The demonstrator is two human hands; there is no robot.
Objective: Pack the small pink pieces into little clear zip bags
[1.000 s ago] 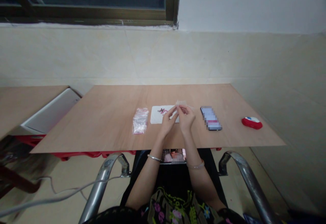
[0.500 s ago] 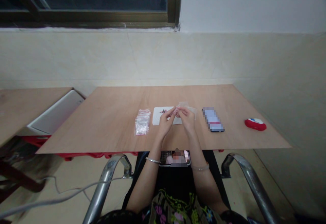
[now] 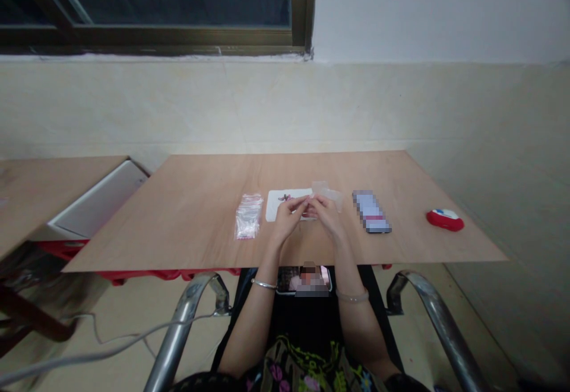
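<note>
My left hand and my right hand meet at the fingertips over a white tray. Both are closed in a pinch; what lies between the fingers is too small and too covered to name. A few small dark and pink pieces rest on the tray, just beyond my left fingers. Clear plastic bags lie flat behind my right hand, partly hidden by it. To the left of the tray is a stack of clear zip bags.
A phone lies right of my hands, and a red and white case sits farther right on the wooden table. Another phone is on my lap. Metal armrests flank me; a cable crosses at lower left.
My fingertips have come lower and nearer to me, and the clear plastic that showed at them is now out of sight there. The view has tilted up slightly.
</note>
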